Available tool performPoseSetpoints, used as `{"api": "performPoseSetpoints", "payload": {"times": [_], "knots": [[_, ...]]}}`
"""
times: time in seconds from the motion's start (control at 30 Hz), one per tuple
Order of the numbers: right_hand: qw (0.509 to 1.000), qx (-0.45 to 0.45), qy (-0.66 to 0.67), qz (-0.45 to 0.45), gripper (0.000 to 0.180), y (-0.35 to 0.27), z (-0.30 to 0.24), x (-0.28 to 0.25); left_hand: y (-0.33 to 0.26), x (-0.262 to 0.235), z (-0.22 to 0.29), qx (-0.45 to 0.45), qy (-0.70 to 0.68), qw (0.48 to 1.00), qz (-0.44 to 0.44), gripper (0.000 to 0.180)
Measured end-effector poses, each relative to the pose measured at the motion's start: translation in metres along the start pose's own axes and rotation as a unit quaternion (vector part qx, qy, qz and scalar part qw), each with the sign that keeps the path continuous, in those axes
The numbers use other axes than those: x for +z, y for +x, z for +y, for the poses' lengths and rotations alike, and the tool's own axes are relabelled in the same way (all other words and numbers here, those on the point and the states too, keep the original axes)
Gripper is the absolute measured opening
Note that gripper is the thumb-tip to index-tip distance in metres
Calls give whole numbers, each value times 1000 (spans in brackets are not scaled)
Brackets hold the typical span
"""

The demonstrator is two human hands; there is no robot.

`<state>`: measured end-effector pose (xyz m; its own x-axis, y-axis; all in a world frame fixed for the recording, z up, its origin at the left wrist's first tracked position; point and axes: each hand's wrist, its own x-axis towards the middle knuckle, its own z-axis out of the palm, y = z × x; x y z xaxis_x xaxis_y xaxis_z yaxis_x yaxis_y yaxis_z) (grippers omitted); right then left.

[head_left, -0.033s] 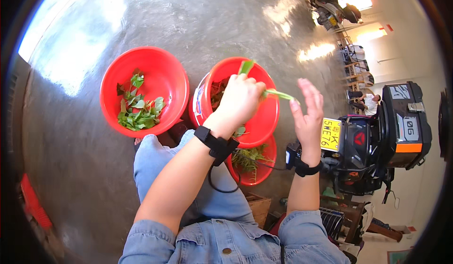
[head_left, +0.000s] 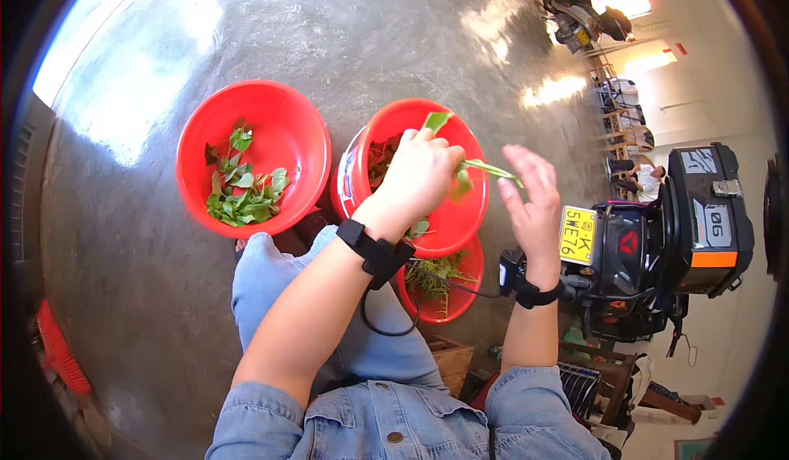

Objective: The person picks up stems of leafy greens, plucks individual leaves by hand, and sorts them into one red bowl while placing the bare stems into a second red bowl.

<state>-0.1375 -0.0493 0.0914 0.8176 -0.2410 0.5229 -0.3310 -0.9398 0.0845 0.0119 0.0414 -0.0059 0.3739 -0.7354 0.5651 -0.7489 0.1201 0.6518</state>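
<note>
My left hand (head_left: 421,174) is closed around a leafy stem (head_left: 481,168), held over the middle red bowl (head_left: 472,213). My right hand (head_left: 532,201) is open beside it, fingers (head_left: 526,164) touching the stem's far end. Picked leaves (head_left: 242,193) lie in the left bowl (head_left: 288,123).

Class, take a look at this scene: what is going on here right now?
A seated person in a denim jacket sorts leafy greens over red bowls on a concrete floor. The left hand grips a green stem above the middle red bowl, and the right hand, fingers spread, is at the stem's other end. A second red bowl to the left holds picked leaves; a smaller bowl below holds stalks.
</note>
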Motion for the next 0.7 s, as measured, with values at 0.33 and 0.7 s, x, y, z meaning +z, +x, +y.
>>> {"api": "performPoseSetpoints", "payload": {"times": [0.33, 0.7], "knots": [[984, 51, 148, -82, 23, -5, -18, 14, 4, -4, 7, 29, 7, 1000, 0, 16], [852, 300, 429, 12, 17, -54, 67, 22, 33, -40, -16, -231, -230, 943, 69, 22]]}}
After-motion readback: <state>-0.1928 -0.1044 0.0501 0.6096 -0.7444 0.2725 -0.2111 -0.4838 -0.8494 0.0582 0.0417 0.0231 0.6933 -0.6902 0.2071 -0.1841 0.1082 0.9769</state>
